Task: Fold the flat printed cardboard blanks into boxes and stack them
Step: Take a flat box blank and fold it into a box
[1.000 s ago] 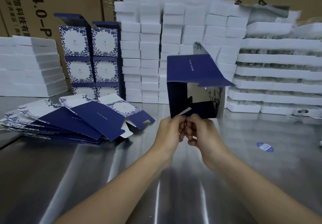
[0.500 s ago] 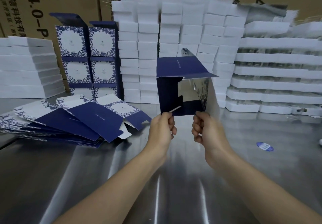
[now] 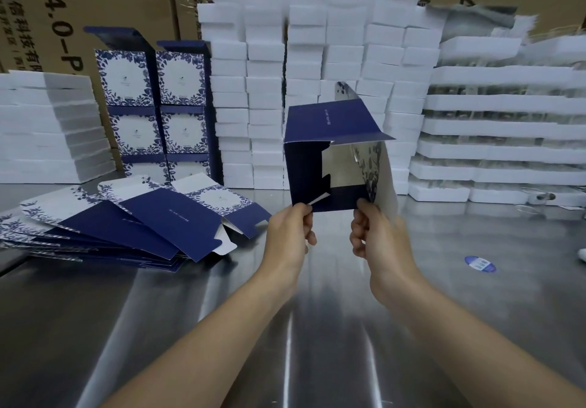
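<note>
I hold a half-opened navy box blank (image 3: 323, 125) up above the steel table (image 3: 222, 328); its silver inside shows and its end flaps hang loose. My left hand (image 3: 290, 233) pinches the lower left corner. My right hand (image 3: 374, 236) pinches the lower right corner by the patterned side panel. A fanned pile of flat navy and white floral blanks (image 3: 133, 217) lies on the table to the left. Folded floral boxes (image 3: 152, 109) stand stacked in two columns at the back left.
White foam blocks (image 3: 310, 68) are piled high behind the box, with more foam trays (image 3: 501, 128) to the right and a foam stack (image 3: 47, 128) at the far left. Brown cartons (image 3: 63, 11) form the back wall. A blue oval sticker (image 3: 480, 264) lies on the table at right.
My hands, close together a second ago, have spread apart to the box's lower corners. The box has shifted slightly left and opened wider.
</note>
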Tool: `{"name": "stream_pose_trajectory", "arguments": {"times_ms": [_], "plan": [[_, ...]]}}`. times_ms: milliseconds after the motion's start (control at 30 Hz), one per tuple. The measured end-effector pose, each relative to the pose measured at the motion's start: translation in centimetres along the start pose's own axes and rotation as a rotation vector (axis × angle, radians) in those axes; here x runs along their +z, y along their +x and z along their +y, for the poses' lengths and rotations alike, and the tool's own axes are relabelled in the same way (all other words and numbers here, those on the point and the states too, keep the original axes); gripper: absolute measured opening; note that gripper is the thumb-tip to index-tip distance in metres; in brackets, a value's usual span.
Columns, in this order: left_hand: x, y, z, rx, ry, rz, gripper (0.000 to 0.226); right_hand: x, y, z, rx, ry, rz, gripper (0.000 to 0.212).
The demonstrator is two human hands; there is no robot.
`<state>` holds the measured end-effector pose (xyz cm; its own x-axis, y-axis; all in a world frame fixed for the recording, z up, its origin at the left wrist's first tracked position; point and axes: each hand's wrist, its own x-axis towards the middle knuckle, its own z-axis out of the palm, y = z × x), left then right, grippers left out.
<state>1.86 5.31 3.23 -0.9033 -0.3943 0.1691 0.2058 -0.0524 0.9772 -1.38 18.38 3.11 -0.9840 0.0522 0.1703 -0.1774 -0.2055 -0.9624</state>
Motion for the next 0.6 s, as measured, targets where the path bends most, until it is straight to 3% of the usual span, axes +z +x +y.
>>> {"name": "stream_pose_trajectory", "arguments": {"times_ms": [33, 67, 133, 200, 267, 333, 433, 500, 600], "plan": [[0.0, -0.1, 0.0, 0.007, 0.01, 0.016, 0.007, -0.1, 0.2, 0.0, 0.001, 0.006, 0.017, 0.032], [0.0, -0.1, -0.1, 0.022, 0.006, 0.042, 0.017, -0.3, 0.4, -0.1, -0.005, -0.002, 0.025, 0.032], [-0.4, 0.3, -0.4, 0.136, 0.001, 0.11, 0.064, -0.7, 0.8, -0.1, -0.05, -0.083, 0.024, 0.033], [-1.0, 0.4, -0.1, 0.357, 0.076, 0.165, 0.089, -1.2, 1.3, 0.3, -0.164, -0.292, 0.015, 0.032], [-1.6, 0.9, 0.2, 0.545, 0.168, 0.127, 0.09, -1.5, 1.6, 0.8, -0.247, -0.464, 0.012, 0.03], [-2.0, 1.2, 0.3, 0.638, 0.226, 0.058, 0.074, -1.7, 1.7, 1.2, -0.259, -0.526, 0.004, 0.037], [-2.0, 1.0, 0.5, 0.563, 0.132, -0.024, 0.056, -2.0, 2.0, 1.3, -0.278, -0.613, -0.009, 0.04], [-2.0, 0.8, 0.6, 0.471, 0.076, -0.077, 0.06, -2.3, 2.1, 1.2, -0.316, -0.664, 0.01, 0.038], [-2.1, 0.9, 0.8, 0.34, -0.001, -0.108, 0.068, -2.7, 1.8, 0.8, -0.43, -0.799, 0.051, 0.059]]}}
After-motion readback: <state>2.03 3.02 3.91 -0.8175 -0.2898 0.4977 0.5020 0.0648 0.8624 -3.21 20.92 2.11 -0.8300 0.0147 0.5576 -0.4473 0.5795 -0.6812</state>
